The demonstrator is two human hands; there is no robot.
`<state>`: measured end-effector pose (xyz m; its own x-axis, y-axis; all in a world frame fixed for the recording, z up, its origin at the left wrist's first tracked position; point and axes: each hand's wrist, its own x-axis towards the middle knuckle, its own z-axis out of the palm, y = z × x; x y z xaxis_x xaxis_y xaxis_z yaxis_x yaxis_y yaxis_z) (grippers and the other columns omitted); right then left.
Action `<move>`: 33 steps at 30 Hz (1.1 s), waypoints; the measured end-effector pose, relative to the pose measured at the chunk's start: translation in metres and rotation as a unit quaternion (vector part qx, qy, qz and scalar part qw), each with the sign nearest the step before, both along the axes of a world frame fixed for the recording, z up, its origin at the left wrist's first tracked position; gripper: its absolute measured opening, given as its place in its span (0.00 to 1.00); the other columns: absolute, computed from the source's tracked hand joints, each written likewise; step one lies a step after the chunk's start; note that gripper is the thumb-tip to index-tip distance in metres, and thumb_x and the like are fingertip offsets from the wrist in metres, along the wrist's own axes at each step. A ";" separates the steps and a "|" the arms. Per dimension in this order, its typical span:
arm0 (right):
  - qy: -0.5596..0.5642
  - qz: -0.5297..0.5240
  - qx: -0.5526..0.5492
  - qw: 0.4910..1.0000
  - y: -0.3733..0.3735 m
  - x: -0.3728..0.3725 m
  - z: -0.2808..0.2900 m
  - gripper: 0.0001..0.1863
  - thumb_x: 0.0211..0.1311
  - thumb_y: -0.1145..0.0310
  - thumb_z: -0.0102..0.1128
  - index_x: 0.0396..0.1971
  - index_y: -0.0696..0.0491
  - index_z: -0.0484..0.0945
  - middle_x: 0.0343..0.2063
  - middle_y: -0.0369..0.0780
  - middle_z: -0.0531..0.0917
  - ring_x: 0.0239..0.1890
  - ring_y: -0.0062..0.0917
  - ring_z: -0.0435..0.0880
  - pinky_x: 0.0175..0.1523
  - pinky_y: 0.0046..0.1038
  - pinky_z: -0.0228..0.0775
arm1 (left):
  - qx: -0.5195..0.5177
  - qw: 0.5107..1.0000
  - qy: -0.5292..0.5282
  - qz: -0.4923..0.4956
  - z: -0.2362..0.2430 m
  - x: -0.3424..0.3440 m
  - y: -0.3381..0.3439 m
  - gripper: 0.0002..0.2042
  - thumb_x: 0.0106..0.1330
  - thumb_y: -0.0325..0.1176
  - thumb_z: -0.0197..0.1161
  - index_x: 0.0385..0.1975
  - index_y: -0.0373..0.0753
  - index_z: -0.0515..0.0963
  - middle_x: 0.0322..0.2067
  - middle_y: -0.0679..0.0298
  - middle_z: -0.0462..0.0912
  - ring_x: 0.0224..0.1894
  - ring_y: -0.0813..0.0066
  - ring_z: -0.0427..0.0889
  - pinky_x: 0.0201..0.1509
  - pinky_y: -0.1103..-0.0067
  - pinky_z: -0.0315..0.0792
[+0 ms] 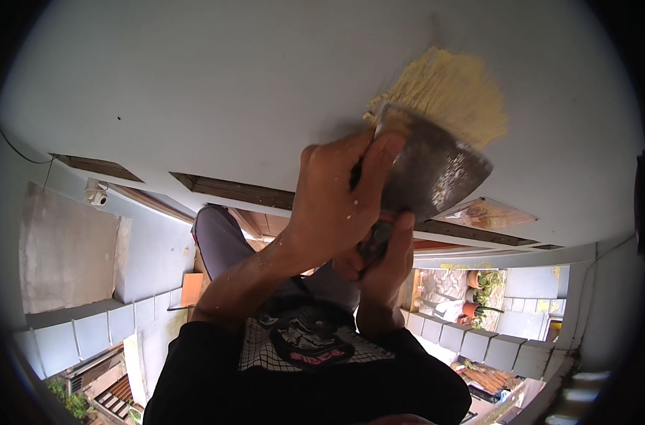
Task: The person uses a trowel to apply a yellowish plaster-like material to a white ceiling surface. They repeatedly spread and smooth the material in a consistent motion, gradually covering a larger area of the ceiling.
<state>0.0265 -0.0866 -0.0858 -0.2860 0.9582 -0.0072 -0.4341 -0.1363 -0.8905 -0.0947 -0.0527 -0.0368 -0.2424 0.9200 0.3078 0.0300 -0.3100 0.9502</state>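
A broad metal putty knife point(432, 166) is pressed near a patch of yellow filler point(453, 95) on the pale grey wall point(251, 78). Light smears and specks mark its blade. My right hand point(390, 265) is closed around the dark handle, below the blade. My left hand point(340, 191) is closed at the blade's left side, the thumb lying along that edge. Something dark shows between the left fingers; I cannot make out what it is. Small pale flecks stick to the left hand and wrist. Yellowish filler looks blurred at the blade's upper left corner.
Dark recessed strips point(230, 190) run along the wall below the hands. A white camera point(96, 192) is mounted at the left. My bent leg point(223, 237) shows beneath my left arm. Potted plants point(475, 297) stand at lower right, beyond a tiled ledge point(471, 347).
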 end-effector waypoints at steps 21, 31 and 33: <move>-0.051 -0.047 -0.025 0.997 -0.011 -0.007 0.008 0.34 0.72 0.37 0.31 0.29 0.58 0.66 0.10 0.37 0.67 0.08 0.18 0.61 0.14 0.21 0.52 | 0.085 0.995 0.046 0.028 -0.007 0.000 0.006 0.13 0.70 0.31 0.58 0.24 0.29 0.77 0.10 0.58 0.72 0.11 0.82 0.70 0.14 0.78 0.59; -0.063 -0.056 -0.012 0.996 -0.010 -0.011 0.013 0.34 0.70 0.34 0.31 0.24 0.52 0.65 0.07 0.35 0.60 0.06 0.21 0.56 0.11 0.23 0.48 | 0.128 0.990 0.054 0.035 0.004 0.000 0.006 0.15 0.71 0.31 0.58 0.22 0.29 0.76 0.09 0.58 0.71 0.10 0.78 0.72 0.14 0.77 0.60; -0.032 -0.033 -0.014 0.999 -0.001 -0.015 0.032 0.34 0.71 0.34 0.30 0.24 0.52 0.65 0.07 0.35 0.60 0.05 0.21 0.56 0.11 0.23 0.47 | 0.103 0.994 0.026 0.023 0.012 -0.001 0.006 0.15 0.71 0.32 0.58 0.23 0.29 0.76 0.10 0.57 0.71 0.11 0.78 0.71 0.15 0.76 0.60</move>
